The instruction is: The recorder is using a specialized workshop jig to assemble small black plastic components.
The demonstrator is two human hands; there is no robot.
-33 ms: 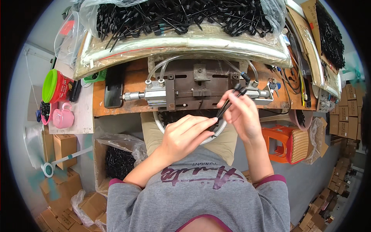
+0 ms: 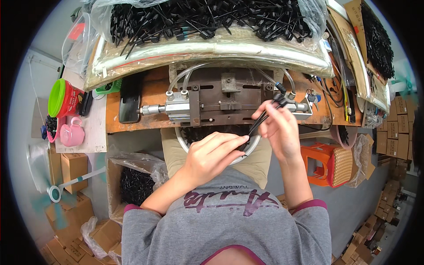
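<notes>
Over my lap, a few slender black cable ties [image 2: 260, 122] with blocky heads slant between my two hands. My right hand [image 2: 279, 128] is closed in a pinch near their heads, in front of the right end of the clamping fixture [image 2: 227, 115]. The thin tails run down to the fingertips of my left hand [image 2: 214, 152]. That hand is closed, its fingers pressed together above the thumb, and a small dark tip shows between them. How many ties each hand grips is hidden. Below the fixture, a white-rimmed container [image 2: 182, 142] of black parts sits on my lap.
A big heap of black cable ties [image 2: 207, 20] fills the raised tray at the back. Clear air hoses [image 2: 187, 73] arch over the fixture. A black phone [image 2: 129, 106] lies to its left, near a pink cup [image 2: 72, 132]. An orange stool [image 2: 317, 163] stands right.
My right hand has shifted slightly to the right, with the tie heads drawn closer together in its fingers. My left hand has barely moved.
</notes>
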